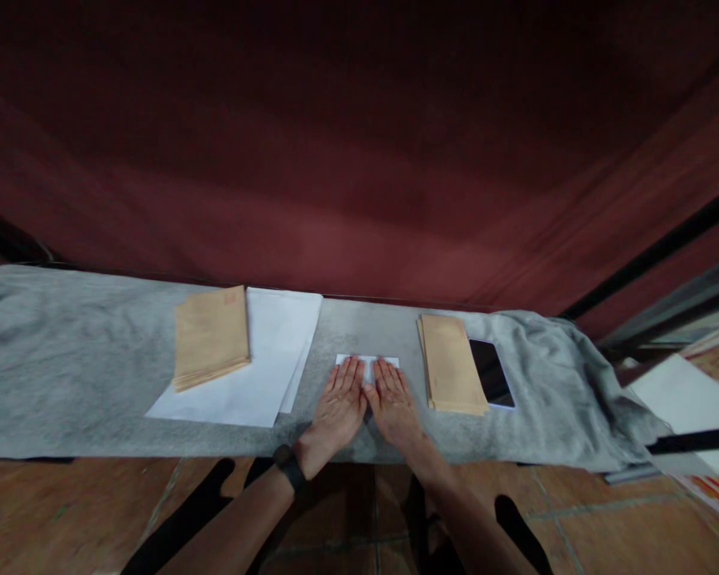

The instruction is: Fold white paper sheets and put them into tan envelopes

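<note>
A small white piece of paper (367, 369), apparently folded, lies on the grey cloth in front of me. My left hand (341, 399) rests flat on its left part, fingers stretched out and pointing away from me. Beside it my right hand (392, 401) lies flat on the right part, its thumb touching or almost touching the left one. The palms hide most of the paper; its far edge and a strip between the hands show. Neither hand grips anything.
Left of my hands, brown envelopes (212, 335) lie on large white sheets (264, 391). To the right is another stack of brown envelopes (454, 363), partly over a phone (492, 374). The grey cloth (84, 367) covers a narrow table against a dark red backdrop (347, 200).
</note>
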Motion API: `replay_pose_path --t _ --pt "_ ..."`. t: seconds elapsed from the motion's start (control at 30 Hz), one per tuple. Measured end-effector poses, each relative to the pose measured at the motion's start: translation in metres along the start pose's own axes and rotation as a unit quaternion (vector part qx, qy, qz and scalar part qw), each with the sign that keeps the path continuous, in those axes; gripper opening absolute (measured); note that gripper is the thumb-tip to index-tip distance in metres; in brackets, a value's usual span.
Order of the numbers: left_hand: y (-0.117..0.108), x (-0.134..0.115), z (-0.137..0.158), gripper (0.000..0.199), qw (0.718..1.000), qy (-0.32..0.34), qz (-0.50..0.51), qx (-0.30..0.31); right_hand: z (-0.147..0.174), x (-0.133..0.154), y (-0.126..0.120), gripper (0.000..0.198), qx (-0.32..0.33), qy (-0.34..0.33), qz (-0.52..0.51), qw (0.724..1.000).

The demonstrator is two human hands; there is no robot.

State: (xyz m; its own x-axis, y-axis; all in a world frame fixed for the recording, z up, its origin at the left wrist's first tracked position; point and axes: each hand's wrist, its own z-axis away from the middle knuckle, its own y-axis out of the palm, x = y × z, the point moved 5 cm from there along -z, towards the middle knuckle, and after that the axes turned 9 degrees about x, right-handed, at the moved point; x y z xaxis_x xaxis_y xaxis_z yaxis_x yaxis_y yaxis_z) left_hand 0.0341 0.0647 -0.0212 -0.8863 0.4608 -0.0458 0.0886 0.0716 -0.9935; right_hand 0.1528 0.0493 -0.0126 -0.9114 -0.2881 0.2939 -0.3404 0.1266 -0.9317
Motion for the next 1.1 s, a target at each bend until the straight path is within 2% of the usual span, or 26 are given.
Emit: replay_pose_path --t 0.1,0.33,0.6,0.7,0.77,0.83,0.93,1.1 --pt "-0.006 0.009 0.003 0.060 0.999 -0.028 0.010 -0.013 0.004 -0.006 -0.002 0.055 -0.012 0.003 0.032 0.999" --pt "-0.012 0.028 0.010 0.067 0.997 -0.083 0.002 -0.002 0.011 -0.017 -0.005 0.061 -0.031 0.020 0.051 0.998" --pt "-0.015 0.036 0.016 0.064 0.994 -0.099 0.020 -0.043 0.016 -0.027 -0.010 0.060 -0.006 0.041 0.000 0.999" --pt "-0.020 0.028 0.011 0.060 0.998 -0.026 0.045 -0.034 0.013 -0.031 -0.017 0.056 0.001 0.055 -0.056 0.997" --pt "-0.022 0.018 0.005 0.058 0.997 0.053 0.061 0.001 0.010 -0.034 -0.021 0.058 0.003 0.071 -0.092 0.993" --pt "-0.023 0.010 -0.001 0.058 0.991 0.105 0.072 0.035 0.007 -0.035 -0.023 0.061 0.005 0.081 -0.115 0.990" --pt "-0.022 0.005 -0.007 0.060 0.986 0.135 0.077 0.059 0.004 -0.035 -0.025 0.066 0.014 0.087 -0.121 0.989" --pt "-0.024 0.002 -0.002 0.060 0.982 0.170 0.068 0.051 0.003 -0.036 -0.029 0.068 0.025 0.097 -0.151 0.983"
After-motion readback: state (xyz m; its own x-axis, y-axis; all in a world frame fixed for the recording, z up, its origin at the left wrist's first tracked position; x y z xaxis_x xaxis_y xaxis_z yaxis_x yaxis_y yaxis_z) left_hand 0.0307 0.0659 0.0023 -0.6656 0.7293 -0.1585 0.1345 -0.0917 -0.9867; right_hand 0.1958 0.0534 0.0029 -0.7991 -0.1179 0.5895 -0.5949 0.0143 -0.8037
